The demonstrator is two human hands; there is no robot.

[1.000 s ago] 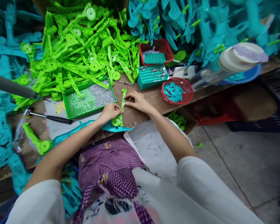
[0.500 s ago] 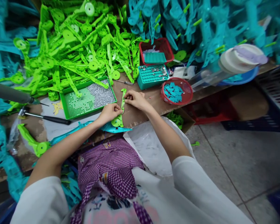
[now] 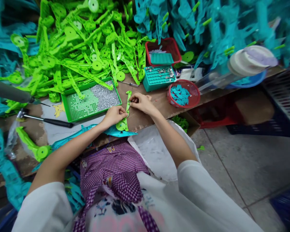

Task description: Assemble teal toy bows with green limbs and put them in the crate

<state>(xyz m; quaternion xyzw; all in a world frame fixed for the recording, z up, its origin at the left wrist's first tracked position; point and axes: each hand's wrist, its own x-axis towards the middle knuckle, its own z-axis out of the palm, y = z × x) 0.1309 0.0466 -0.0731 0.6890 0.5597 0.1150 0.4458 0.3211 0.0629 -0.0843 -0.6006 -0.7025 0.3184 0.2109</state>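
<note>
A long bright-green plastic part [image 3: 122,124], with a rounded wide end towards me and a narrow arm pointing away, lies on the bench by a flat blue plastic piece [image 3: 116,131]. At the left side of its arm, my left hand [image 3: 114,115] is closed, thumb and finger pinching the part's edge. My right hand [image 3: 140,102] is closed in a pinch over the right side of the arm, fingertips touching it. Whatever is between the right fingertips is too small to make out. A green tray [image 3: 81,108] of small silvery metal pieces stands beyond my left hand.
Green parts [image 3: 87,45] are heaped behind the tray, blue ones [image 3: 207,32] at the back right. A screwdriver [image 3: 129,84], teal box [image 3: 157,84], red bin [image 3: 176,48] and red basket [image 3: 193,96] stand beyond my right hand. A hammer [image 3: 58,122] lies left, near a power-driver bit [image 3: 44,104].
Both hands stay pinched at the green part with hardly any movement. The whole view has shifted very slightly.
</note>
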